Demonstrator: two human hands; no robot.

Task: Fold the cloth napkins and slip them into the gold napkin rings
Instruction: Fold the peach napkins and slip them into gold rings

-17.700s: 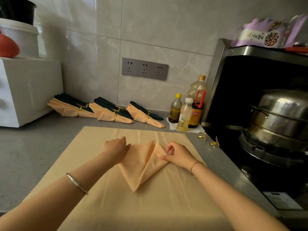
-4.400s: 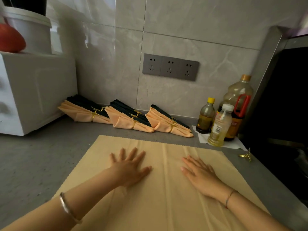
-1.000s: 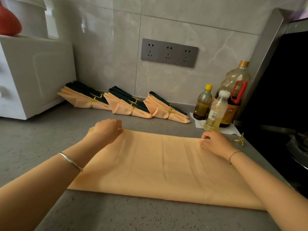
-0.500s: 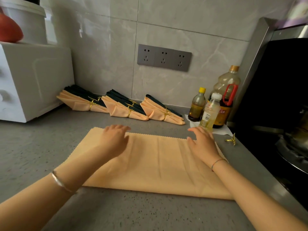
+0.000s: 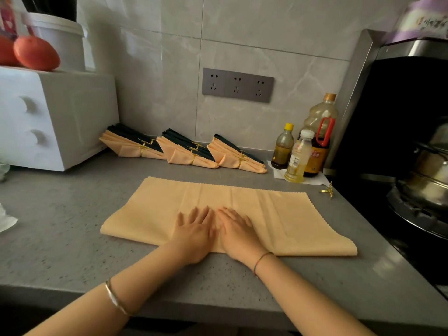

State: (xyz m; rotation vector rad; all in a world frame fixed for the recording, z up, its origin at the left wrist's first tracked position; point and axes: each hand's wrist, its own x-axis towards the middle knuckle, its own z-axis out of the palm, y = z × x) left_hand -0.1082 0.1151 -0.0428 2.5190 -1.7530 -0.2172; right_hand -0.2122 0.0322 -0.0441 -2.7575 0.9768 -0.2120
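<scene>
Left hand (image 5: 194,230), right hand (image 5: 238,234) now centred

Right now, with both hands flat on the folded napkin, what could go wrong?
1. The left hand and right hand press only the middle of the napkin; its ends lie free, so layers may slip out of line on the next fold.
2. The ring lies near the napkin's far right corner; a swung corner might flick it onto the stove.
3. The bottles stand just behind that corner and could tip.
</scene>
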